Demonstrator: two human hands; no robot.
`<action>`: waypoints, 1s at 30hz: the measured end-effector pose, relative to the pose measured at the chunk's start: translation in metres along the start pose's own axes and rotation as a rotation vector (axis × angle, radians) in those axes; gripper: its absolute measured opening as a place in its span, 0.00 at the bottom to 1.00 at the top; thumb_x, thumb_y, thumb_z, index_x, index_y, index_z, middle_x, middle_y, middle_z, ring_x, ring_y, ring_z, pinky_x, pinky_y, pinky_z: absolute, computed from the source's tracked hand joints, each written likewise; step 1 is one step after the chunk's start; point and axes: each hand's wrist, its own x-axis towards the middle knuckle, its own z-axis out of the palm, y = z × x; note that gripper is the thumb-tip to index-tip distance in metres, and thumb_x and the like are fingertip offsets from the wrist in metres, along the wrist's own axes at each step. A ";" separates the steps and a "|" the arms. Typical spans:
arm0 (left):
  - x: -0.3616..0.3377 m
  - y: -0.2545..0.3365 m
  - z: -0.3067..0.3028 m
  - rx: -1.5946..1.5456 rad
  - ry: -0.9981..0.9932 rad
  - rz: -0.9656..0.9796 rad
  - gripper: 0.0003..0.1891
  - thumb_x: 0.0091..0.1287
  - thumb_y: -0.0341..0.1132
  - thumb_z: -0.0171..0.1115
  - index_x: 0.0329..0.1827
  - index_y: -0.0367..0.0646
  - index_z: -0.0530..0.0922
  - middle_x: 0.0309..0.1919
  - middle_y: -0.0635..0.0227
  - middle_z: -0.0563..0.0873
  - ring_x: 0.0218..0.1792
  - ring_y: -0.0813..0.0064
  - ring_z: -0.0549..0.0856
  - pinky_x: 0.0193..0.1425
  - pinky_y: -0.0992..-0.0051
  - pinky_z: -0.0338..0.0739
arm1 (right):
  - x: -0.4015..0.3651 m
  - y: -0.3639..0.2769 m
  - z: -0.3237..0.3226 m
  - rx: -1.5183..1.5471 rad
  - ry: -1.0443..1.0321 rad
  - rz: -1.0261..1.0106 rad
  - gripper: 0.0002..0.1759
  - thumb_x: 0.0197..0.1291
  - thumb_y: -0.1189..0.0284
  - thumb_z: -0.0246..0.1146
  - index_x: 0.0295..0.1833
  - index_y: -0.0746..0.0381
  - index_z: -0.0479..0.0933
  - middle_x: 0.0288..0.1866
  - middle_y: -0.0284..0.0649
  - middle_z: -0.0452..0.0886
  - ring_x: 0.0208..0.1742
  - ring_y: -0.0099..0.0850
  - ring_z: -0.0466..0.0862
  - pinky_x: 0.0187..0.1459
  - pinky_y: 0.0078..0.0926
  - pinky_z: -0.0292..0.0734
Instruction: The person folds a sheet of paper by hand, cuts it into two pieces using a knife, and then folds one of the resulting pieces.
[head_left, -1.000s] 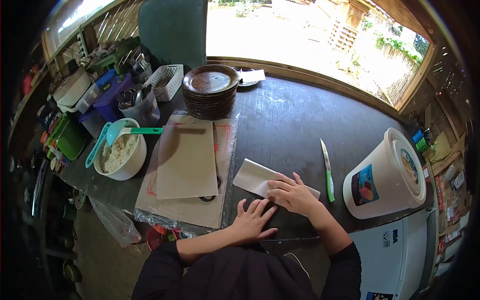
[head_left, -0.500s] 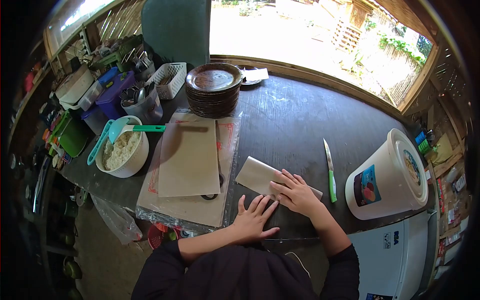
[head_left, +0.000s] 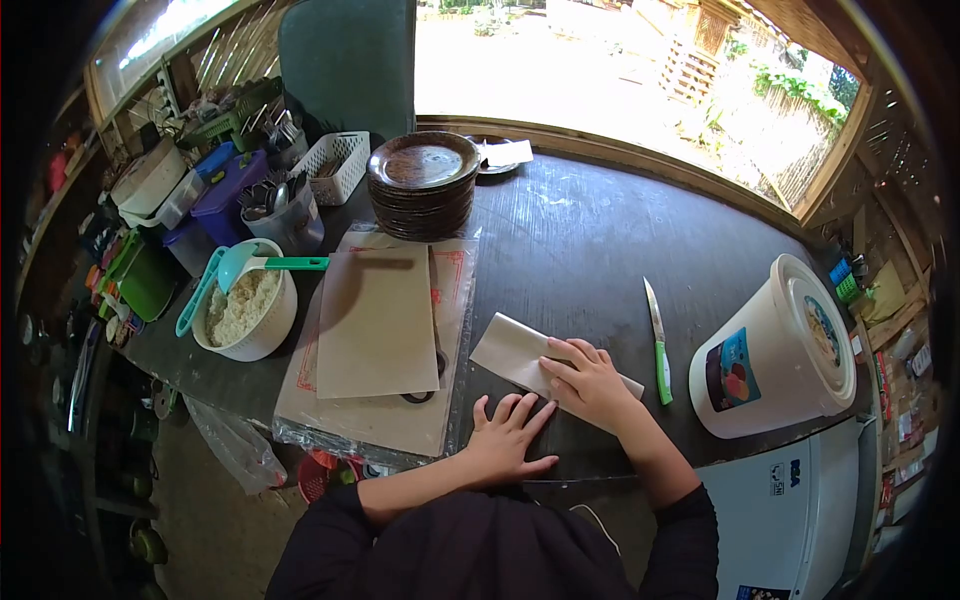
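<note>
A folded sheet of brown paper lies slantwise on the dark table in front of me. My right hand presses flat on its right part, fingers stretched out. Beside the paper's lower edge, my left hand rests on the table with fingers spread, a fingertip at or very near that edge. Left of the hands is a loose stack of brown paper sheets on a plastic-wrapped pack. Part of a scissors handle sticks out from under the sheets. A knife with a green handle lies to the right.
A white tub of rice with a turquoise ladle stands at left. Behind the sheets rises a stack of brown plates. A large lidded white bucket stands right. Cutlery containers line the back left.
The fingers of my right hand have drawn slightly closer together on the folded paper. My left hand stays in place. The whole view has shifted a little.
</note>
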 end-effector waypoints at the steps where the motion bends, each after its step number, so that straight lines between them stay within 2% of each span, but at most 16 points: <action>1: 0.001 -0.001 -0.001 -0.010 -0.017 0.001 0.41 0.61 0.69 0.49 0.73 0.54 0.61 0.65 0.61 0.65 0.68 0.62 0.61 0.65 0.38 0.46 | 0.000 0.001 0.001 -0.004 0.002 0.001 0.22 0.60 0.64 0.59 0.60 0.53 0.75 0.69 0.36 0.67 0.66 0.38 0.67 0.58 0.42 0.66; 7: -0.001 -0.017 -0.019 0.008 -0.092 0.042 0.38 0.63 0.65 0.51 0.72 0.53 0.62 0.68 0.63 0.67 0.68 0.63 0.64 0.65 0.36 0.46 | -0.010 -0.011 -0.004 0.072 -0.044 0.167 0.22 0.57 0.64 0.61 0.59 0.54 0.77 0.61 0.42 0.70 0.60 0.44 0.71 0.53 0.43 0.74; 9: 0.003 -0.028 -0.028 0.021 -0.100 0.024 0.38 0.63 0.65 0.52 0.72 0.53 0.62 0.68 0.63 0.67 0.68 0.63 0.65 0.65 0.35 0.47 | -0.014 -0.021 -0.010 0.138 -0.129 0.336 0.23 0.56 0.63 0.65 0.58 0.56 0.77 0.58 0.45 0.69 0.57 0.47 0.73 0.55 0.41 0.74; 11: 0.014 -0.041 -0.037 0.065 -0.146 -0.011 0.39 0.63 0.65 0.52 0.72 0.51 0.62 0.69 0.64 0.67 0.70 0.62 0.64 0.65 0.34 0.47 | -0.015 -0.027 -0.013 0.153 -0.131 0.374 0.23 0.54 0.61 0.66 0.55 0.57 0.78 0.56 0.45 0.69 0.56 0.46 0.73 0.54 0.41 0.74; 16: 0.041 -0.066 -0.032 0.122 -0.119 -0.032 0.41 0.62 0.65 0.53 0.71 0.45 0.63 0.72 0.65 0.65 0.72 0.63 0.62 0.67 0.34 0.44 | -0.003 -0.021 -0.010 0.124 -0.188 0.434 0.21 0.52 0.57 0.68 0.47 0.58 0.79 0.51 0.45 0.71 0.54 0.42 0.74 0.54 0.42 0.73; 18: 0.046 -0.069 -0.028 0.141 -0.166 -0.036 0.42 0.61 0.66 0.53 0.71 0.45 0.64 0.72 0.66 0.65 0.73 0.65 0.62 0.67 0.34 0.43 | 0.001 -0.011 0.001 0.024 -0.079 0.263 0.21 0.53 0.55 0.67 0.48 0.57 0.78 0.55 0.45 0.72 0.60 0.42 0.73 0.59 0.47 0.68; 19: 0.046 -0.070 -0.027 0.143 -0.166 -0.036 0.42 0.61 0.66 0.53 0.71 0.45 0.64 0.72 0.66 0.65 0.73 0.65 0.62 0.67 0.34 0.43 | 0.003 -0.009 0.005 0.024 -0.077 0.263 0.21 0.53 0.55 0.67 0.48 0.57 0.78 0.55 0.45 0.72 0.60 0.42 0.73 0.59 0.47 0.68; 21: 0.046 -0.072 -0.024 0.117 -0.120 -0.026 0.42 0.61 0.66 0.53 0.71 0.45 0.64 0.72 0.68 0.65 0.73 0.65 0.61 0.67 0.34 0.42 | 0.005 -0.008 0.011 -0.039 -0.003 0.157 0.24 0.57 0.55 0.64 0.56 0.54 0.76 0.65 0.42 0.70 0.70 0.42 0.66 0.65 0.56 0.59; 22: 0.046 -0.073 -0.023 0.118 -0.120 -0.028 0.42 0.61 0.66 0.53 0.71 0.45 0.64 0.72 0.68 0.65 0.73 0.65 0.61 0.67 0.34 0.42 | 0.005 -0.008 0.012 -0.038 -0.004 0.155 0.24 0.57 0.55 0.64 0.56 0.54 0.76 0.65 0.42 0.70 0.70 0.42 0.66 0.65 0.56 0.59; 24: 0.045 -0.073 -0.022 0.092 -0.100 -0.034 0.41 0.61 0.65 0.53 0.70 0.45 0.65 0.72 0.69 0.65 0.73 0.66 0.60 0.67 0.34 0.42 | 0.004 -0.009 0.014 0.023 -0.095 0.184 0.27 0.60 0.53 0.61 0.64 0.49 0.72 0.74 0.37 0.62 0.77 0.38 0.57 0.67 0.62 0.53; 27: 0.045 -0.071 -0.025 0.046 -0.116 -0.055 0.42 0.61 0.65 0.54 0.71 0.44 0.64 0.72 0.69 0.64 0.73 0.64 0.60 0.67 0.33 0.42 | 0.003 -0.006 0.016 0.026 -0.145 0.176 0.29 0.61 0.52 0.59 0.68 0.43 0.69 0.74 0.34 0.62 0.77 0.39 0.56 0.68 0.62 0.52; 30: 0.045 -0.071 -0.022 0.069 -0.100 -0.052 0.42 0.61 0.65 0.54 0.71 0.44 0.64 0.72 0.69 0.64 0.73 0.65 0.61 0.67 0.33 0.42 | 0.003 -0.006 0.015 0.041 -0.151 0.177 0.29 0.61 0.51 0.58 0.68 0.43 0.69 0.74 0.34 0.63 0.77 0.39 0.57 0.68 0.62 0.51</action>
